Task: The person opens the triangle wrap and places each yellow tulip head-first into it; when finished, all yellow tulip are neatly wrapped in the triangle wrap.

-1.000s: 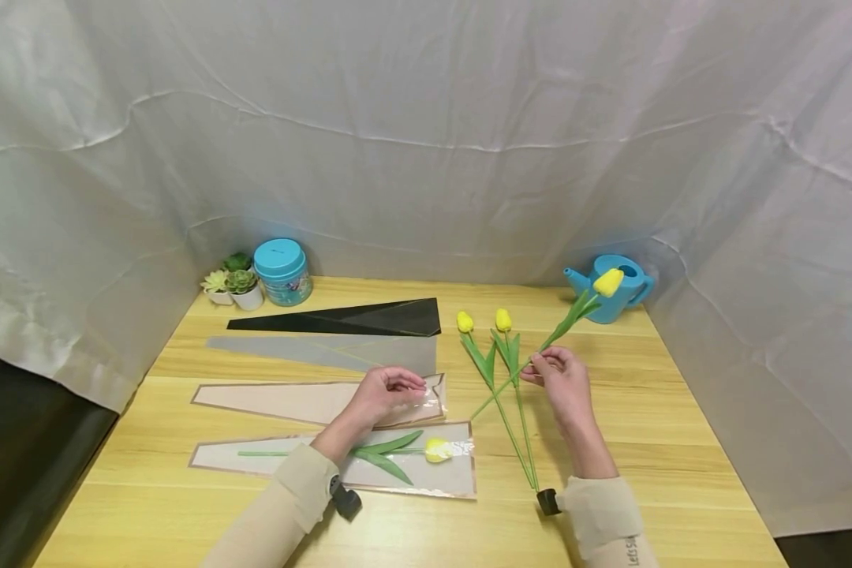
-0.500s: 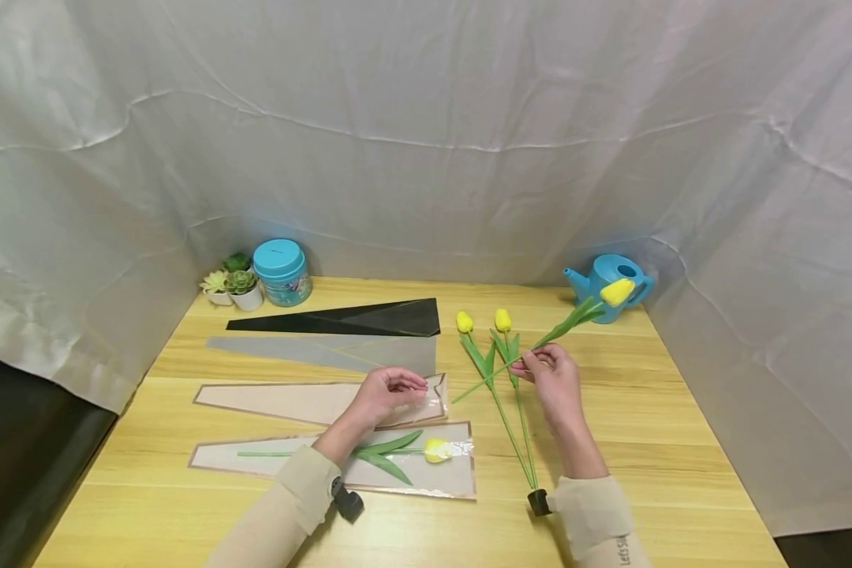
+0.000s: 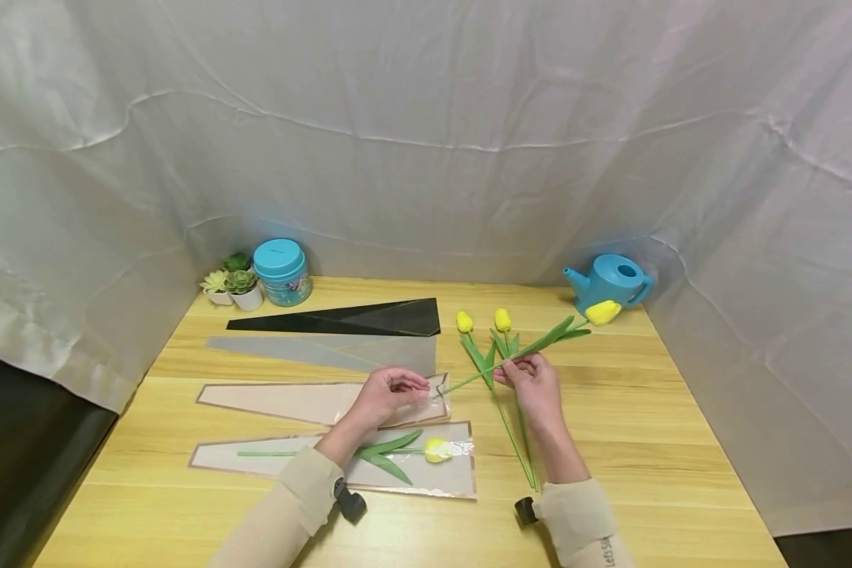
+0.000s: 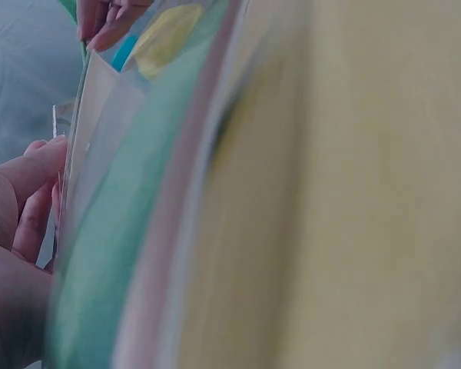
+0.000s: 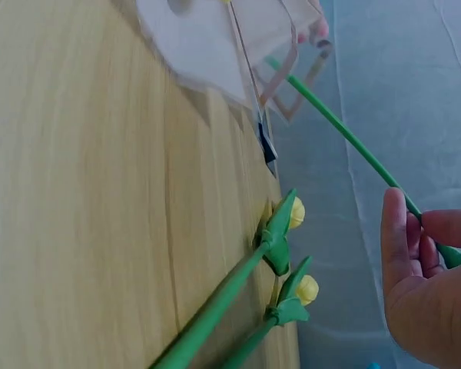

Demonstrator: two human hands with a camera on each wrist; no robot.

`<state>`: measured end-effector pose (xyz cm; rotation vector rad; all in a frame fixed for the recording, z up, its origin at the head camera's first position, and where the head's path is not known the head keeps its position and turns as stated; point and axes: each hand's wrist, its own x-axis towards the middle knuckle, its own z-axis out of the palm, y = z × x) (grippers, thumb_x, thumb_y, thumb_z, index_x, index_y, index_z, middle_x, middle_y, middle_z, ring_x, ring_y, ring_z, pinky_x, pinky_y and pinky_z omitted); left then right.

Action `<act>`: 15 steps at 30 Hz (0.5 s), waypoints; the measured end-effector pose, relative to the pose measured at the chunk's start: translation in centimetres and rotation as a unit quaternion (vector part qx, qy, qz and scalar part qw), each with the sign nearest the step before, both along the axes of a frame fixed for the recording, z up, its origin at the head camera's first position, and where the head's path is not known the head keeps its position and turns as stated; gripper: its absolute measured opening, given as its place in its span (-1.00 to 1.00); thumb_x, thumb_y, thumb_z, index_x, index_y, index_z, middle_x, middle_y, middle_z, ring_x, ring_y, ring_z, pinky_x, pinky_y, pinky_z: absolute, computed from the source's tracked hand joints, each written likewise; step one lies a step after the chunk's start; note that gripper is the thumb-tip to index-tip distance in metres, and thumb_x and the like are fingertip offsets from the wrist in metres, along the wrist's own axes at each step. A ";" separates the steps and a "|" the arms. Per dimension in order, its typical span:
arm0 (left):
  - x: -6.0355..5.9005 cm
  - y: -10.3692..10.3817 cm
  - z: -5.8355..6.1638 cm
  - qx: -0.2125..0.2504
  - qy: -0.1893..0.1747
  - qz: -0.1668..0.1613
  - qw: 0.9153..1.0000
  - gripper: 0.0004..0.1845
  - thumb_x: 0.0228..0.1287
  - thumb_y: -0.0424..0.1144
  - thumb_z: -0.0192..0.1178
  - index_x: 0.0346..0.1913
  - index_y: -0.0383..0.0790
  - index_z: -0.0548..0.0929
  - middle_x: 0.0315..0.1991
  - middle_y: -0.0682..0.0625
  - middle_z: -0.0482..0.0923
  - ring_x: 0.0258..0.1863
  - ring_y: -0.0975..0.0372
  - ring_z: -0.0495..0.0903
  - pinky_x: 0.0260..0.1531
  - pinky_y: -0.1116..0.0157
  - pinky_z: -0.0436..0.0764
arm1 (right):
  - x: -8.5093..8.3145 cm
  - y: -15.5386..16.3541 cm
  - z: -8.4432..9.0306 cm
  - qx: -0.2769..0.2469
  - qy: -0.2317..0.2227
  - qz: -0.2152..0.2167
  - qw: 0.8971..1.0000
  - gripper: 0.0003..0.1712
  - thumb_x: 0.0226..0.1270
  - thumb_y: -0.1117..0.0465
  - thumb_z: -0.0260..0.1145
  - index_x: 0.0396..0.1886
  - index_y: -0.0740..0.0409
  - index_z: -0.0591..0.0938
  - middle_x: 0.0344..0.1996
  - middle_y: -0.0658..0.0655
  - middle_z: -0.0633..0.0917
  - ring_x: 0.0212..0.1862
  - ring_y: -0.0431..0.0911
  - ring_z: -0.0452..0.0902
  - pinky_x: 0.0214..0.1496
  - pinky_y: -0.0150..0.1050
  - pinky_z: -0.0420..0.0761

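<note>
Pinching: right hand, green-stemmed yellow tulip; left hand, tapered pink plastic sleeve.
Yellowish wood-grain tabletop; creased grey fabric curtain behind.

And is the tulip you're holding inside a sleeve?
Mostly out: the tulip's yellow bloom and leaves are outside; only its stem tip reaches the pale pink sleeve.

left edge: left hand pinches pale sleeve | top left: right hand holds green stem | left of centre: blurred green leaf, 1 yellow bloom beside its top, pink strip along its right | right half: blurred desk
</note>
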<state>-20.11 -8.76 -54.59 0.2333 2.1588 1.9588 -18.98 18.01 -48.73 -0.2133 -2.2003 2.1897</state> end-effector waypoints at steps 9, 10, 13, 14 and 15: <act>-0.3 0.4 0.6 0.015 -0.010 0.016 1.000 -0.77 0.22 -0.30 0.51 -0.08 -0.28 0.80 -0.16 -0.07 0.82 -0.21 0.22 0.69 -0.14 0.35 0.64 | -0.1 -0.9 -0.6 0.009 -0.003 -0.006 1.000 -0.75 0.51 0.40 0.27 0.04 0.51 0.53 -0.18 0.35 0.72 -0.14 -0.03 0.79 0.08 -0.19 0.74; -0.3 0.5 0.5 0.017 -0.007 0.017 1.000 -0.76 0.21 -0.31 0.51 -0.08 -0.29 0.79 -0.15 -0.09 0.82 -0.21 0.22 0.70 -0.14 0.35 0.64 | -0.1 -1.0 -0.7 0.013 -0.005 -0.007 1.000 -0.75 0.50 0.40 0.27 0.03 0.51 0.54 -0.18 0.35 0.73 -0.16 -0.04 0.78 0.07 -0.21 0.74; -0.5 0.7 0.4 0.022 0.001 0.019 1.000 -0.76 0.20 -0.33 0.51 -0.08 -0.31 0.79 -0.15 -0.10 0.82 -0.21 0.23 0.70 -0.14 0.37 0.64 | -0.2 -1.4 -1.0 0.017 -0.017 -0.012 1.000 -0.79 0.48 0.41 0.29 -0.02 0.49 0.58 -0.24 0.30 0.75 -0.23 -0.11 0.76 -0.03 -0.30 0.76; -0.5 0.8 0.4 0.022 0.002 0.020 1.000 -0.77 0.20 -0.34 0.51 -0.09 -0.30 0.80 -0.15 -0.10 0.82 -0.21 0.23 0.71 -0.14 0.37 0.65 | -0.2 -1.5 -1.2 0.016 -0.022 -0.013 1.000 -0.80 0.47 0.41 0.30 -0.02 0.48 0.58 -0.26 0.28 0.76 -0.24 -0.13 0.75 -0.05 -0.32 0.76; -0.5 0.9 0.4 0.022 0.003 0.021 1.000 -0.77 0.20 -0.34 0.51 -0.09 -0.29 0.80 -0.15 -0.09 0.82 -0.21 0.24 0.71 -0.14 0.38 0.65 | -0.2 -1.7 -1.3 0.012 -0.026 -0.012 1.000 -0.79 0.47 0.41 0.31 -0.02 0.49 0.58 -0.27 0.27 0.75 -0.26 -0.15 0.75 -0.07 -0.33 0.76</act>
